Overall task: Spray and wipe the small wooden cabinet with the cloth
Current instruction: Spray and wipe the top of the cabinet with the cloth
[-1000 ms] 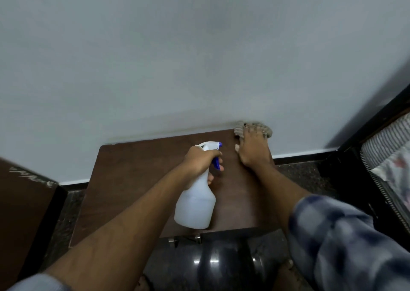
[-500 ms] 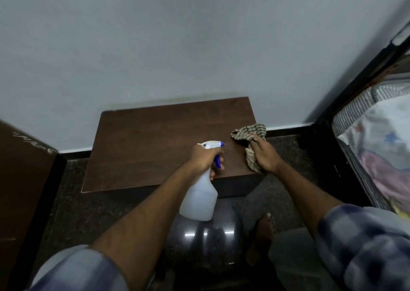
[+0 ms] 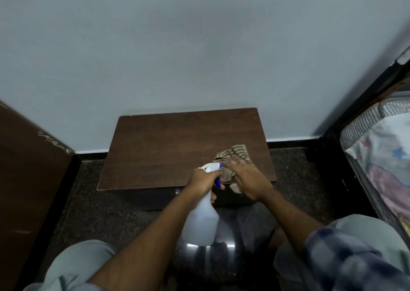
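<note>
The small wooden cabinet (image 3: 168, 148) stands against the pale wall, its dark brown top facing me. My left hand (image 3: 203, 179) grips the neck of a white spray bottle (image 3: 200, 222) with a blue trigger, held over the cabinet's front edge. My right hand (image 3: 248, 179) presses a striped beige cloth (image 3: 235, 153) flat on the front right part of the top. Part of the cloth hangs over the front edge under my palm.
A dark wooden panel (image 3: 28, 179) rises at the left. A bed with a striped mattress and patterned sheet (image 3: 381, 157) sits in a black frame at the right. The floor (image 3: 93, 210) is dark speckled stone. My knees are at the bottom.
My right hand slid the cloth from the cabinet's back right corner to its front right edge. The view pulled back from the cabinet. My left hand kept the bottle.
</note>
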`<state>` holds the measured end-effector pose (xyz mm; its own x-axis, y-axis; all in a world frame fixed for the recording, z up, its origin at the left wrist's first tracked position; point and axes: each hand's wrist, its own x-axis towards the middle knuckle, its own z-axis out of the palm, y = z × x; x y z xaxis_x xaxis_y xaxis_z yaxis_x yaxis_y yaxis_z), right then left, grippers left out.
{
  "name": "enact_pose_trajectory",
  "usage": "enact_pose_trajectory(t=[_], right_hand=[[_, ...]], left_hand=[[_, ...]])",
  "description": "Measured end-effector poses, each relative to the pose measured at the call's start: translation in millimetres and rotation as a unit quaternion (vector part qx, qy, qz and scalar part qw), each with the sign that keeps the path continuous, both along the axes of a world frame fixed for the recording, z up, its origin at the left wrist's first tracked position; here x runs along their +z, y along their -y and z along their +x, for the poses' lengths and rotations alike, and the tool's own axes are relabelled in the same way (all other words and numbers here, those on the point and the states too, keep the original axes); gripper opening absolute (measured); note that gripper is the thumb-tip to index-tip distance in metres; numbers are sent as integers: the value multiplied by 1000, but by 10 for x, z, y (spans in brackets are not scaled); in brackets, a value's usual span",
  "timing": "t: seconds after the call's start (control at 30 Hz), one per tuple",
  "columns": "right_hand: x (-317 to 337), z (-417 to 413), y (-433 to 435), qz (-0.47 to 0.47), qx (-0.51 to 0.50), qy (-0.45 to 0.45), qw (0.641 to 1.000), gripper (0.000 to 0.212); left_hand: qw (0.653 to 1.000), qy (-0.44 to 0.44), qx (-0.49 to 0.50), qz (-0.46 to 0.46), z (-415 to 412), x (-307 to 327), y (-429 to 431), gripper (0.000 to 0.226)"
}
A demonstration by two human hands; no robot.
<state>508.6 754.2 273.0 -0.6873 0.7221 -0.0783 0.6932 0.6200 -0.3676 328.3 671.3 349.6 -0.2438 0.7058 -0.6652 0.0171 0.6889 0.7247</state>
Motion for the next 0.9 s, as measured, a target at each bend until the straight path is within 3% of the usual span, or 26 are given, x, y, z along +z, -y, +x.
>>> enact_pose_trajectory(t=[0.07, 0.13, 0.2, 0.3, 0.33, 0.43, 0.53, 0.6, 0.63, 0.7, 0.73, 0.8, 0.87, 0.9], right_hand=[[6, 175, -370, 14, -135, 12, 991, 70], [16, 182, -555, 13, -317, 27, 948, 65], [-56, -26, -362, 59, -295, 72, 951, 61], [-88, 10, 31, 45, -69, 38, 996, 66], [-71, 122, -21, 35, -42, 35, 998, 71], [-65, 271, -433, 39, -174, 24, 984, 80], [-96, -31, -340, 16, -318, 76, 945, 71], [-159, -273, -65, 41, -238, 74, 968, 70], [-149, -299, 45, 47, -127, 61, 989, 69], [-121, -196, -39, 47, 52, 53, 996, 65], [-97, -155, -150, 37, 51, 49, 997, 65], [-94, -162, -295, 30, -125, 33, 991, 63], [-36, -429, -189, -3, -314, 56, 948, 63], [-25, -657, -62, -6, -315, 64, 947, 65]], left_hand=[[1000, 0, 5, -6, -86, 7, 6, 25], [1000, -3, 15, -6, -175, -6, 24, 26], [1000, -3, 26, -7, -225, -44, 53, 25], [999, 3, 35, -18, -187, -149, 85, 24], [999, 2, 31, -22, -160, -185, 89, 24], [999, 0, 42, -19, -134, -235, 128, 24], [996, -12, 79, -27, -207, -228, 167, 28], [993, -28, 113, -28, -273, -219, 186, 32], [991, -34, 128, -25, -313, -220, 192, 33], [990, -37, 135, -20, -397, -222, 202, 31], [990, -39, 131, -20, -444, -224, 214, 29], [991, -43, 125, -20, -546, -203, 267, 27], [991, -40, 124, -18, -630, -162, 304, 26], [992, -37, 123, -18, -663, -137, 321, 26]])
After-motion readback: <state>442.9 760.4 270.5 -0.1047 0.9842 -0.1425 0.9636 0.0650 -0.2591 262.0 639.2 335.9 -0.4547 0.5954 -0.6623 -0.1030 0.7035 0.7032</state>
